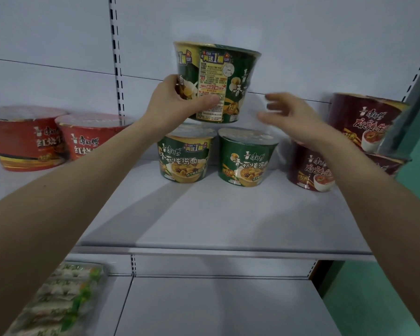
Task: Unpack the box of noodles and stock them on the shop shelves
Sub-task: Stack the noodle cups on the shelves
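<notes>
My left hand grips a green noodle bowl by its left side, holding it just above two more green bowls, one on the left and one on the right, that stand on the white shelf. My right hand hovers to the right of the held bowl, fingers spread, blurred, touching nothing. The box of noodles is not in view.
Two red noodle bowls stand at the left of the shelf. Dark maroon bowls are stacked at the right against a green wall. A lower shelf holds a clear pack of wrapped goods at the bottom left.
</notes>
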Motion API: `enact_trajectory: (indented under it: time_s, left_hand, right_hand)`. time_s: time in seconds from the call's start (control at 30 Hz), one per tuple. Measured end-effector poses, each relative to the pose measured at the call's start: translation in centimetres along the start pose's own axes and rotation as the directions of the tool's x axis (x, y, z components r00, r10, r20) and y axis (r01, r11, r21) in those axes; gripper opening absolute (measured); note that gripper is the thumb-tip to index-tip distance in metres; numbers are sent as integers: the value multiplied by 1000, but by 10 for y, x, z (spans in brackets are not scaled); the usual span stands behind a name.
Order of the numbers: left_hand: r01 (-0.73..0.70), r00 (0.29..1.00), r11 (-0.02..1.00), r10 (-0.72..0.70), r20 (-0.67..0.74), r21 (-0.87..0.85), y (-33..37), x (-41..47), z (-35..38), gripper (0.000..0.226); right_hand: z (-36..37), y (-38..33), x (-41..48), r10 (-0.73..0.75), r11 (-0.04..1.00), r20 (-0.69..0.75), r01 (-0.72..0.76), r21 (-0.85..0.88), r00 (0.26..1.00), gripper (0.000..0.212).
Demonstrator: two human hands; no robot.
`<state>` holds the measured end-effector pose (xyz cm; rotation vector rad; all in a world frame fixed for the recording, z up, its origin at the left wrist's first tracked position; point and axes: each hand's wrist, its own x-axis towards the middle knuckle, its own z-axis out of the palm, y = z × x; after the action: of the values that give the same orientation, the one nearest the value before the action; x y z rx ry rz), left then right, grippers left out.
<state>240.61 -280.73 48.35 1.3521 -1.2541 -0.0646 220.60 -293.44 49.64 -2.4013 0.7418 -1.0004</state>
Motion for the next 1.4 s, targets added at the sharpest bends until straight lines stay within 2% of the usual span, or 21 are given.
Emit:
enact_trajectory:
  time_s: [0.07, 0.17, 0.27, 0.43, 0.53, 0.6, 0.67, 0.73, 0.83, 0.97, 1.03, 1.1, 1.17, 1.2, 1.27, 1.33, 1.4]
  left_hand:
    - [2, 999, 1000, -1, 38, -19, 3, -2, -2, 52]
    - [4, 998, 999, -1, 66, -31, 7, -5, -5, 47]
    - [4, 998, 999, 0, 64, -50, 10, -7, -7, 51]
    - [50, 996, 998, -47, 74, -37, 11, -9, -12, 66]
    - [55, 998, 995, -52, -29, 86, 12, -12, -7, 84]
    - [28, 998, 987, -20, -53, 158, 16, -16, 3, 82]
    - [34, 997, 985, -22, -69, 168, 17, -17, 11, 80]
    - [75, 995, 992, -67, -78, 104, 16, -14, 11, 71]
    - [86, 996, 995, -88, -23, -50, 11, -9, 0, 40]
    - [80, 995, 988, -71, 69, -134, 11, -9, -4, 43]
    - [94, 992, 989, -82, 98, -114, 12, -11, -2, 44]
    - [108, 989, 993, -102, 108, -56, 14, -13, -1, 51]
    - [71, 995, 991, -78, 58, 114, 18, -19, 0, 65]
    - [38, 999, 969, -40, 5, 244, 18, -27, 2, 71]
    - [-93, 990, 878, 131, -49, 470, 15, -49, 7, 72]
    - [-263, 963, 805, 251, 97, 531, 6, -77, 14, 60]
    - [-354, 927, 760, 206, 314, 545, -11, -99, 21, 55]
  right_hand:
    - [-7, -19, 5, -18, 978, -82, 35, 205, 996, 58]
    - [-14, -43, 12, -23, 932, -8, 24, 362, 1000, 62]
    - [-10, -56, 16, -46, 925, 35, 29, 380, 998, 51]
    - [-1, -63, 18, -101, 904, -78, 124, 408, 992, 17]
    - [6, -64, 22, -55, 922, -195, 125, 367, 979, 26]
    - [14, -67, 23, -31, 942, -283, 123, 313, 959, 36]
    - [20, -70, 24, -38, 958, -309, 123, 260, 950, 41]
    - [17, -70, 22, -55, 964, -289, 127, 235, 956, 43]
    - [1, -60, 21, -61, 959, -253, 127, 255, 966, 54]
    - [-5, -50, 18, -61, 937, -24, 65, 343, 998, 60]
    - [-3, -50, 19, -80, 900, -24, 83, 429, 996, 49]
    - [-3, -50, 20, -85, 884, -84, 114, 454, 993, 40]
    - [-2, -47, 21, -84, 900, -148, 139, 413, 985, 39]
    - [-1, -44, 21, -82, 911, -180, 147, 386, 980, 40]
    - [1, -38, 22, -57, 916, -227, 141, 377, 972, 40]
    - [5, -34, 23, -35, 910, -250, 134, 392, 968, 39]
    - [12, -30, 26, -28, 913, -261, 131, 386, 965, 41]
